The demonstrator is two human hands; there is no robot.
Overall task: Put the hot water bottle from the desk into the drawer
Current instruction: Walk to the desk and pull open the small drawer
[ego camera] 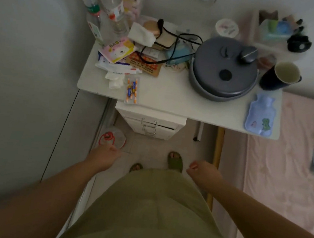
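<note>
I am standing with both hands hanging low and empty, my left hand [105,157] loosely curled, my right hand [204,170] curled too, gripping nothing. Ahead and below the desk [173,99] is sitting one white drawer unit [149,125], with what look like three handles, all shut. Farther up and to my right, the one blue hot water bottle [259,115] is lying flat at the desk's right front corner, long axis running away from me, neck pointing far. My right hand is nearer. Behind it are sitting one dark cup [280,76] and one grey lidded pot [224,69].
</note>
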